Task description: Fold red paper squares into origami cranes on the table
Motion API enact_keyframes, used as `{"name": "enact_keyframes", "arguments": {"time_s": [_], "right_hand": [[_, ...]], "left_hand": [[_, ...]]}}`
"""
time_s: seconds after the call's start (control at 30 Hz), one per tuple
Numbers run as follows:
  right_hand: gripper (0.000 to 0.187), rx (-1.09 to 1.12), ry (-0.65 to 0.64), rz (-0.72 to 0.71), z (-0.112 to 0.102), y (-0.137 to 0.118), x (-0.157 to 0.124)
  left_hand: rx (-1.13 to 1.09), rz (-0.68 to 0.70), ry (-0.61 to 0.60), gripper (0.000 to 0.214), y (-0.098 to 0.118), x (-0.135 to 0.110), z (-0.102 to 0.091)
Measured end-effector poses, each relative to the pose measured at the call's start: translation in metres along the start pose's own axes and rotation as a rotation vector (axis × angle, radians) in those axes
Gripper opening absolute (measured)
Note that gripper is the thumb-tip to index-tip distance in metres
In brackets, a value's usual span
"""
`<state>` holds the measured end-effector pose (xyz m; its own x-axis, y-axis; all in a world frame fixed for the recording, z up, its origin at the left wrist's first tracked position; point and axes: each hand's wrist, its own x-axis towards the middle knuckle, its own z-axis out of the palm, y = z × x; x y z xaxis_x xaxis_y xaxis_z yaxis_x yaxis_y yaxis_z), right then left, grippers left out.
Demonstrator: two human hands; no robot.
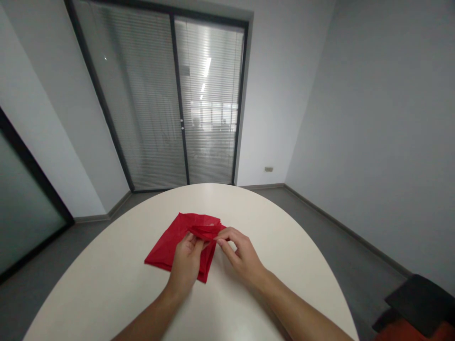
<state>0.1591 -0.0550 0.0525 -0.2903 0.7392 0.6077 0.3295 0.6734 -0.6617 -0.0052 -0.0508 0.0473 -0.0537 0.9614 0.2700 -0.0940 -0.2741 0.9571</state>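
A red plastic bag (167, 244), thin and folded into several layers, lies on the round white table (277, 284). My left hand (188, 258) is closed on the upper layer near its middle, thumb and fingers pinching a raised fold. At the right edge, my right hand (240, 248) pinches a corner of the same layer between thumb and forefinger. Between the two hands the layer is lifted a little off the rest. Some of my left fingertips are hidden behind the red folds.
Beyond the table stands a dark-framed glass partition (156, 104) with blinds. A wall socket (268, 169) sits low on the far wall. At the lower right is a black and orange chair (423, 303), partly out of view.
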Motion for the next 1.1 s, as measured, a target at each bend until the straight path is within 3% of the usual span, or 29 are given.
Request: {"name": "enact_keyframes", "arguments": {"time_s": [0.37, 0.57, 1.1], "right_hand": [[0.015, -0.034, 0.065, 0.064, 0.0036, 0.0048, -0.0013], [0.015, -0.057, -0.017, 0.02, 0.0012, 0.0, 0.0008], [0.018, -0.277, -0.024, -0.153, 0.0003, 0.0054, -0.0017]], "left_hand": [[0.049, 0.009, -0.006, 0.023, -0.0015, -0.0021, -0.0015], [0.093, 0.045, -0.001, 0.02, 0.0011, -0.0031, 0.0005], [0.107, 0.042, -0.038, 0.015, 0.0013, -0.0067, 0.002]]}}
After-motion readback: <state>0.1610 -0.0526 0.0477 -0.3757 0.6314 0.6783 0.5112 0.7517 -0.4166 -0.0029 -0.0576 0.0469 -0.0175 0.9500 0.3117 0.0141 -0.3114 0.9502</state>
